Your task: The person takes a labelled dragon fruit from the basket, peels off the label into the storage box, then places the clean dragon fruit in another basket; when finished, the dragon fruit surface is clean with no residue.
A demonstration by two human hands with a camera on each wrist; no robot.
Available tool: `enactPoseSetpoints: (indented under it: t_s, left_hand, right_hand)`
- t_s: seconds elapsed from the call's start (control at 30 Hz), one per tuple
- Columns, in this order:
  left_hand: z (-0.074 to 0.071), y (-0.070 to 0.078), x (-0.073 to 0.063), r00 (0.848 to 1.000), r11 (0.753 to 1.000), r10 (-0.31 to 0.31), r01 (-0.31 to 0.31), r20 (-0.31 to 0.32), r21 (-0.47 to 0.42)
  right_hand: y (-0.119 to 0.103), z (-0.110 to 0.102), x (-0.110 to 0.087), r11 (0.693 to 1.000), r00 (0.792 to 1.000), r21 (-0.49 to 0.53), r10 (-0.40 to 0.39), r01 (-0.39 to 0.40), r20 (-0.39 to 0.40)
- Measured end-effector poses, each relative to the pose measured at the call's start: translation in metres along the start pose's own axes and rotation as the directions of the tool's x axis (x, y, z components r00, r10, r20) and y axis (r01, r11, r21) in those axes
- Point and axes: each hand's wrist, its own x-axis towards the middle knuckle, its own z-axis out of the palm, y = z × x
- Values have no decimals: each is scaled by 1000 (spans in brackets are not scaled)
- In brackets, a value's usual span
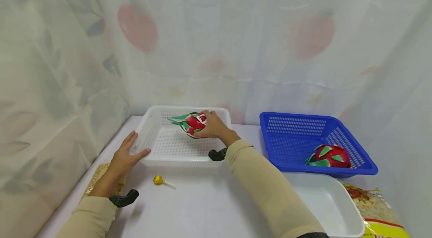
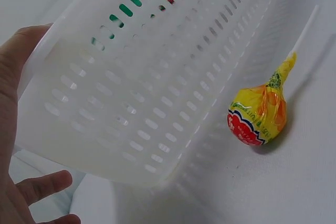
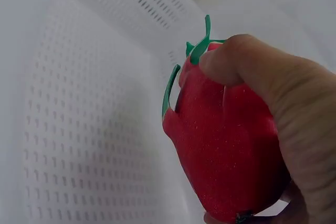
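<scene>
Over the white basket [image 1: 183, 158], my right hand [image 1: 214, 125] grips a red dragon fruit [image 1: 194, 123] with green scales, held above the perforated floor. In the right wrist view, the thumb lies across the red side of the fruit [image 3: 226, 145]. My left hand [image 1: 125, 157] is at the basket's front left corner, fingers spread and thumb at the rim; the left wrist view has the thumb partly hidden behind the basket wall [image 2: 105, 119]. In front of the basket lies a lollipop [image 2: 257, 114] in a yellow and red wrapper.
A blue basket [image 1: 317, 170] at the right holds another dragon fruit [image 1: 332, 156]. Before it stands a white tray [image 1: 324, 200], with a colourful food packet [image 1: 378, 208] beside it. A beige packet [image 1: 98, 174] lies under the left forearm. Curtains hang behind and at the left.
</scene>
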Motion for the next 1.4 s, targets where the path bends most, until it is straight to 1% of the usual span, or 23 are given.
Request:
enactPoseSetpoints:
  t_s: [0.2, 0.33, 0.53, 0.63, 0.7, 0.87, 1.07, 1.27, 1.4]
  left_hand:
    - [0, 0, 1, 1000, 1000, -21, 21, 0, -8]
    - [0, 1, 3, 1000, 999, -31, 31, 5, -21]
    - [0, 2, 2, 1000, 1000, -18, 18, -8, 8]
    - [-1, 1, 1, 1000, 1000, -9, 9, -11, 23]
    - [-2, 1, 2, 1000, 1000, -14, 14, -6, 24]
    - [-2, 2, 3, 1000, 999, -28, 28, 3, 21]
    - [-1, 3, 3, 1000, 999, -18, 18, 6, 33]
    - [-1, 3, 2, 1000, 999, -13, 12, 6, 38]
    - [-2, 3, 2, 1000, 999, 1, -1, -1, 36]
  right_hand:
    - [-12, -27, -12, 997, 997, 28, -73, 74, -39]
    - [-16, -46, -26, 993, 991, 31, -116, 118, -64]
    - [-19, -64, -60, 987, 988, 92, -122, 131, -95]
    - [-21, -69, -79, 981, 984, 120, -138, 151, -116]
    - [-22, -71, -93, 973, 980, 154, -154, 173, -129]
    - [-22, -71, -125, 945, 972, 247, -182, 215, -151]
    - [-22, -64, -165, 913, 959, 305, -226, 270, -173]
    - [-20, -51, -202, 881, 945, 348, -272, 321, -183]
    - [-14, -36, -220, 867, 942, 372, -288, 333, -172]
